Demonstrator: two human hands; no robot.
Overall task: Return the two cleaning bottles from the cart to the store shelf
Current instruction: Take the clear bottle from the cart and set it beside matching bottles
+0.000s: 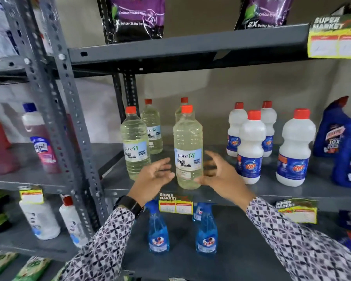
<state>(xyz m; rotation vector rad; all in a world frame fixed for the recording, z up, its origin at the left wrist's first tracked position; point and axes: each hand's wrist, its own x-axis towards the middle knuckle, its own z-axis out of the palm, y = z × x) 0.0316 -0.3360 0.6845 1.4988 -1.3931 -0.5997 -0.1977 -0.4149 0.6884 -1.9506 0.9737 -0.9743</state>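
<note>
fingers (164, 163) spread beside bleach bottle (187, 151), white bottles (251, 147) near.

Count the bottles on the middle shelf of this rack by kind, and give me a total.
Clear bleach bottles: 4
White bottles with blue labels: 4
Dark blue jugs: 2
Total: 10

A shop: price tags (176, 205) on stocked shelf (272, 197).

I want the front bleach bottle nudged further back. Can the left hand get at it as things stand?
Probably yes. The left hand is open right beside the front bleach bottle, with nothing between them, and the right hand stays on the other side.
</note>
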